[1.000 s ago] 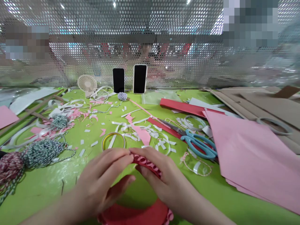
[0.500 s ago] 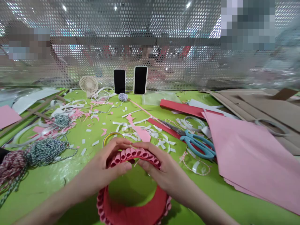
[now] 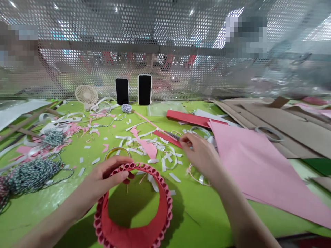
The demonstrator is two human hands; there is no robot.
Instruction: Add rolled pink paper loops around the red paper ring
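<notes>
My left hand (image 3: 108, 177) grips the upper left rim of a red paper ring (image 3: 129, 230), thumb inside and fingers outside. Small rolled pink paper tubes (image 3: 169, 206) line the ring's outer edge. Up and to the right, my right hand (image 3: 198, 148) has its fingers curled over a pair of scissors (image 3: 172, 135). Only the grey blades show clearly, since the hand covers the handles. A red paper strip (image 3: 165, 137) lies beside the blades. Just beyond my left hand is a yellow-rimmed roll of tape (image 3: 117, 150).
Pink paper sheets (image 3: 253, 162) and brown cardboard (image 3: 284, 120) lie on the right. Cord bundles (image 3: 36, 172) and paper scraps cover the left. Two phones (image 3: 144, 90) and a small fan (image 3: 86, 95) stand before a perforated metal screen (image 3: 168, 62).
My right hand has let go of the ring and moved up and right onto the scissors. My left hand keeps its hold on the ring. The view has turned slightly right.
</notes>
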